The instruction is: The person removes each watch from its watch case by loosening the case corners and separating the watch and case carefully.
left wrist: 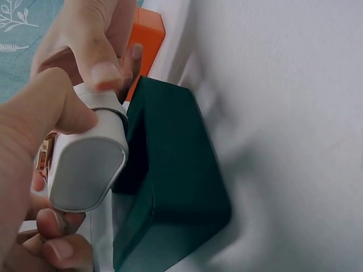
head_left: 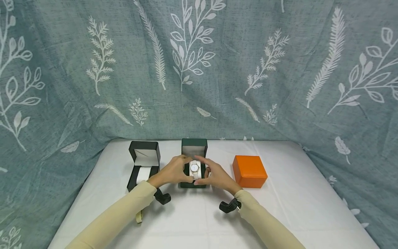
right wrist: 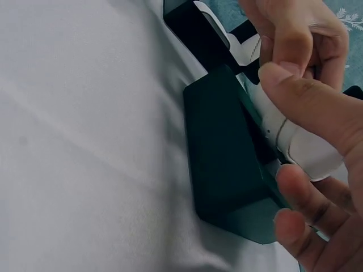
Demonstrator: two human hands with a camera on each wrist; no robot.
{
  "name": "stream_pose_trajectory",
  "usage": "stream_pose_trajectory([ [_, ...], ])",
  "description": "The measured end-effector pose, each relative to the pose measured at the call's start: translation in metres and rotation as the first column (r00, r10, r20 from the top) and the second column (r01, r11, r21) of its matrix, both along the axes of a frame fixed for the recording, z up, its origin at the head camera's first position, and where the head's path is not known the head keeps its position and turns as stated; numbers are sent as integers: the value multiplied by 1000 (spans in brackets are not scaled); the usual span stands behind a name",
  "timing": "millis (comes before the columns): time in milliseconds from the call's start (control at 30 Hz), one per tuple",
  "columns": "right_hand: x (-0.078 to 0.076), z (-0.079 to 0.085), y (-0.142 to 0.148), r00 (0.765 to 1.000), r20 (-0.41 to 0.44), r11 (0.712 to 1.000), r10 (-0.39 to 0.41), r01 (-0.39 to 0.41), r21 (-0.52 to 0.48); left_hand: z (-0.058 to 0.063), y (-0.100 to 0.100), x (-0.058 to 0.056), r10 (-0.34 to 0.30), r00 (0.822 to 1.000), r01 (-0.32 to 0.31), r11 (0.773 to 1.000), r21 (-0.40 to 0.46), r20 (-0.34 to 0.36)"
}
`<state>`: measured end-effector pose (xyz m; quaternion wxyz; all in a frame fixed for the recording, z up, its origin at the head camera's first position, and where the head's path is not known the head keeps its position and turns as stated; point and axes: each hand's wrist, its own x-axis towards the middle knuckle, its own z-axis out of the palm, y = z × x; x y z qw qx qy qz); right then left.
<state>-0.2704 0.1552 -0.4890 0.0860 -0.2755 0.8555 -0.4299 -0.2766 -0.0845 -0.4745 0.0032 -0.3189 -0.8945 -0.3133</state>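
A wristwatch [head_left: 195,168] with a white strap and a round white dial in a gold-coloured case is wrapped around a white cushion [left wrist: 88,170]. Both hands hold the cushioned watch over an open dark green box [head_left: 194,143]. My left hand [head_left: 175,169] grips it from the left, its thumb on the strap and cushion side and its fingers beneath in the left wrist view. From the right, my right hand [head_left: 217,175] curls thumb and fingers about the watch, the thumb near the left thumb. The green box's interior is largely hidden by the hands and cushion.
An open black box [head_left: 133,177] with a white cushion [head_left: 143,174] stands on the left of the white-covered table [head_left: 295,193]. On the right sits a closed orange box [head_left: 250,169]. A yellowish strap [head_left: 139,217] shows beside the left forearm. Patterned fabric hangs behind.
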Motion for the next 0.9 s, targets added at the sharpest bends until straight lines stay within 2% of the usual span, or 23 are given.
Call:
stream_pose_trajectory([
  [267,-1,-2,-1,998,-57,999,-31,30,-30,2,0,1,-12,1000,12,1000,2,-9],
  [467,-4,-4,1,999,-31,995,-32,29,-98,2,-6,0,-36,999,35,998,46,19],
  [667,-3,-2,2,996,86,981,0,17,-195,3,-12,-1,-50,998,46,995,92,48],
  [900,-2,-4,0,966,241,945,94,-10,-327,0,-15,-1,-47,996,37,992,120,77],
])
